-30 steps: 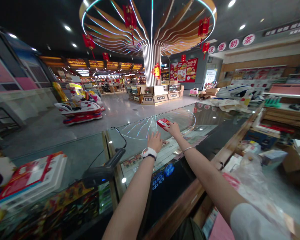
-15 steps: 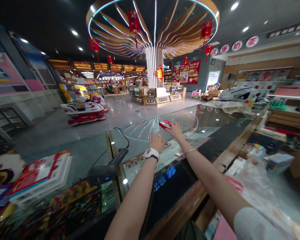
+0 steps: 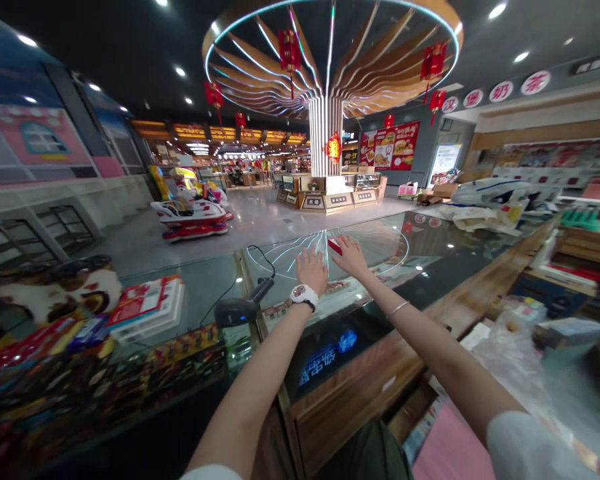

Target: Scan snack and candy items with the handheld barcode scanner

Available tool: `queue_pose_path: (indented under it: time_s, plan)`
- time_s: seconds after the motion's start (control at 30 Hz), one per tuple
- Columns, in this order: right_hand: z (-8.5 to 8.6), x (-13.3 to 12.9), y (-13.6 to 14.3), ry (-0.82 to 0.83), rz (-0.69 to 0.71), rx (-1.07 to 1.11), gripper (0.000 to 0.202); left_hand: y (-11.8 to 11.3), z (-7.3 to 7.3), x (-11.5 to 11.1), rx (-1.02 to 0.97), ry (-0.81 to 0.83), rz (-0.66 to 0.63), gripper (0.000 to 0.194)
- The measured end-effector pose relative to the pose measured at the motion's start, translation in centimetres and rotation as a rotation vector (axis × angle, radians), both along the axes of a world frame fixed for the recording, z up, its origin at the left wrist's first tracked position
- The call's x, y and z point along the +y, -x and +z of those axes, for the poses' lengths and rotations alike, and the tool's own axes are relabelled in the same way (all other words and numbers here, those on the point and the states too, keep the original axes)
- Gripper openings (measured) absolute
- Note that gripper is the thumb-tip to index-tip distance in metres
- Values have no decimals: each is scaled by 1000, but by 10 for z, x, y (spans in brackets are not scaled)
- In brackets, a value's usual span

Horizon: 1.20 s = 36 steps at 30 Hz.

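My right hand [image 3: 351,257] reaches forward over the glass counter top [image 3: 380,250] and lies on a small red box [image 3: 335,245]. The box shows between its thumb and fingers; the rest is covered by the hand. Beside it, to the left, my left hand [image 3: 311,270] is stretched out with fingers spread, palm down, holding nothing that I can see. A white watch [image 3: 304,295] is on that wrist, and a bracelet [image 3: 398,310] circles the right one. A black handheld scanner [image 3: 243,307] with a cable sits on the counter left of my left hand.
White boxes with red tops [image 3: 147,303] and packaged goods [image 3: 55,347] lie on the left. Crumpled white sheeting [image 3: 485,213] rests at the counter's far right. Plastic bags [image 3: 515,360] and cartons stand low on my right. A ride-on toy [image 3: 193,217] stands beyond the counter.
The view has swung left. My right hand has moved over the red box and covers more of it. My left hand has spread its fingers and reaches slightly farther forward.
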State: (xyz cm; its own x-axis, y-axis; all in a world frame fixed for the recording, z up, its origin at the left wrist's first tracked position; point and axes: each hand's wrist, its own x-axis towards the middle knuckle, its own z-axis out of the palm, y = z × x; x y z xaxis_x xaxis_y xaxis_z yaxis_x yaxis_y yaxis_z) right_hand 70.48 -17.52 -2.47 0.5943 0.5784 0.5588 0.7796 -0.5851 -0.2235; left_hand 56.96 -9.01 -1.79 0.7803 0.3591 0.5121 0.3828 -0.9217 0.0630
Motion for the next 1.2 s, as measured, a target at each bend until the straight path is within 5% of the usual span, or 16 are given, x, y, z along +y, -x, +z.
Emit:
queue_pose_path:
  time_s: [0.27,0.63,0.9,1.2]
  plan:
    - [16,3,67,-17,228,-70,62,82,26,0,2,-85,36,53]
    - [15,33,170,-28,539,-74,61,202,39,27,-1,-138,174,53]
    - [21,69,233,-22,717,-100,59,257,37,62,-32,-198,319,52]
    - [23,120,288,5,892,-189,64,294,18,108,-28,-181,501,56]
